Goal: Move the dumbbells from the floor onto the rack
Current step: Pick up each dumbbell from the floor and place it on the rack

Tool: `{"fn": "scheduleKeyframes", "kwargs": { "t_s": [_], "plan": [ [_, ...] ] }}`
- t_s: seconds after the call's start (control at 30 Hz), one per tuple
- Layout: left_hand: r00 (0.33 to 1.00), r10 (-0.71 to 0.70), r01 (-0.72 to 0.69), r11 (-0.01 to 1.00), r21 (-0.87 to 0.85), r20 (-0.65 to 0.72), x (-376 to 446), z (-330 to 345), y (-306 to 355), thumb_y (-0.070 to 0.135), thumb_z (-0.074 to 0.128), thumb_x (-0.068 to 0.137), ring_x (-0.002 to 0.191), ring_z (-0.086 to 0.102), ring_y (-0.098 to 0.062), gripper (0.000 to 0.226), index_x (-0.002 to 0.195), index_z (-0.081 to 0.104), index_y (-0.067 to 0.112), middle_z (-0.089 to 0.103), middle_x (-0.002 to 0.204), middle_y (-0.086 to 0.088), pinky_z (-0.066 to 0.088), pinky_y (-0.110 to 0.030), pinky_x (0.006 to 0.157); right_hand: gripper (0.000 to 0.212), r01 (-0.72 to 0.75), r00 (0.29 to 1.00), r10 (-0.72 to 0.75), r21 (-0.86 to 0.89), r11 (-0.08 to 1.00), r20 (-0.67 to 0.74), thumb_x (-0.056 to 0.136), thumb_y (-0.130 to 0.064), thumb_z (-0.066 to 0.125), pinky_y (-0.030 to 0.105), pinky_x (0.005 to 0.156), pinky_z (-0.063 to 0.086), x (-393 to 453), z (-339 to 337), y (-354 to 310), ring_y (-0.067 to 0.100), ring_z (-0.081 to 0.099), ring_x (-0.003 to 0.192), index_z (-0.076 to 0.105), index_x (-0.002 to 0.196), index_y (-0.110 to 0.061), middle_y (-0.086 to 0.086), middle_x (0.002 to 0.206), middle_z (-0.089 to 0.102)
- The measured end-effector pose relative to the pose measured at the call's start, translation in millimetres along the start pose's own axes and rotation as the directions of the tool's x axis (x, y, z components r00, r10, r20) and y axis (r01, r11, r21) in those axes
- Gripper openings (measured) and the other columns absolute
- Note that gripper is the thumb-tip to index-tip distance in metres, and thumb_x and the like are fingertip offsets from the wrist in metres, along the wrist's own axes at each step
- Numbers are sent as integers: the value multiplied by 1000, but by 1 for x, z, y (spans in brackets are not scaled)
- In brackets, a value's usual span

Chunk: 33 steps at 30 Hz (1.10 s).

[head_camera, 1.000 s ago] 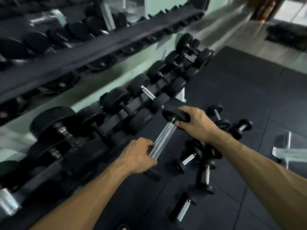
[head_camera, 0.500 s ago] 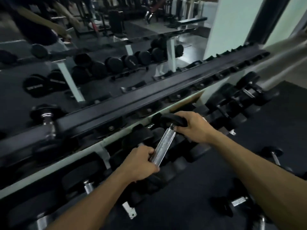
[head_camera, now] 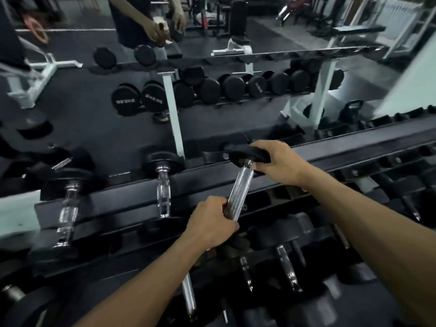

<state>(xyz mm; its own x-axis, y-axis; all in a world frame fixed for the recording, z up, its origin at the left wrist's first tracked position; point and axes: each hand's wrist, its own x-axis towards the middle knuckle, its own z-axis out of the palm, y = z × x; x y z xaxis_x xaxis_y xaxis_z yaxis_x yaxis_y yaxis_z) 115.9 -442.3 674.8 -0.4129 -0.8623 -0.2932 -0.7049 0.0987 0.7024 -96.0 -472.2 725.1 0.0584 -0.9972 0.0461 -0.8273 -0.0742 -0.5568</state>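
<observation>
Left hand: my left hand [head_camera: 212, 223] is clenched round the near end of the dumbbell [head_camera: 240, 192], on its knurled chrome handle.
Right hand: my right hand [head_camera: 278, 161] grasps the far black head, fingers curled over its rim.
Dumbbell: held off the floor by both hands, tilted, its far head up against the upper rail of the rack [head_camera: 354, 149], its near head hidden under my left hand.
Rack: two dumbbells with chrome handles [head_camera: 163, 185] sit on the upper tier to the left; more lie on the lower tier, near and right.
Far: a mirror [head_camera: 212, 90] shows another rack of black dumbbells.
</observation>
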Motion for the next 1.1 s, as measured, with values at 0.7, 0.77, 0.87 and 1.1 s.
{"fn": "scheduleKeyframes", "kwargs": {
  "t_s": [0.7, 0.77, 0.87, 1.1],
  "plan": [
    [945, -284, 234, 934, -271, -162, 104, 60, 33, 21, 73, 72, 76, 68, -19, 25, 96, 65, 18, 68, 81, 4, 60, -41, 71, 25, 201, 940, -191, -7, 980, 283, 84, -13, 66, 38, 81, 54, 123, -5, 79, 13, 64, 87, 64, 107, -23, -6, 92, 68],
    [933, -312, 257, 927, -274, -178, 111, 63, 30, 21, 72, 73, 78, 67, -17, 24, 97, 65, 18, 68, 81, 5, 59, -40, 74, 27, 213, 926, -204, 5, 977, 319, 85, -13, 65, 37, 82, 54, 132, 1, 82, 13, 64, 88, 63, 109, -24, -6, 95, 67],
    [920, -342, 279, 916, -290, -194, 115, 64, 25, 20, 73, 74, 79, 67, -15, 23, 96, 67, 17, 69, 82, 4, 57, -39, 77, 26, 216, 919, -213, 27, 976, 332, 86, -12, 63, 39, 83, 53, 142, 15, 87, 14, 63, 89, 62, 108, -25, -6, 96, 67],
    [927, -330, 276, 921, -274, -176, 117, 62, 19, 20, 74, 75, 78, 66, -12, 22, 96, 68, 19, 70, 84, 4, 57, -31, 74, 24, 227, 910, -214, 5, 974, 354, 86, -18, 63, 38, 81, 52, 148, 19, 89, 13, 61, 87, 59, 107, -29, -8, 93, 64]
  ]
}}
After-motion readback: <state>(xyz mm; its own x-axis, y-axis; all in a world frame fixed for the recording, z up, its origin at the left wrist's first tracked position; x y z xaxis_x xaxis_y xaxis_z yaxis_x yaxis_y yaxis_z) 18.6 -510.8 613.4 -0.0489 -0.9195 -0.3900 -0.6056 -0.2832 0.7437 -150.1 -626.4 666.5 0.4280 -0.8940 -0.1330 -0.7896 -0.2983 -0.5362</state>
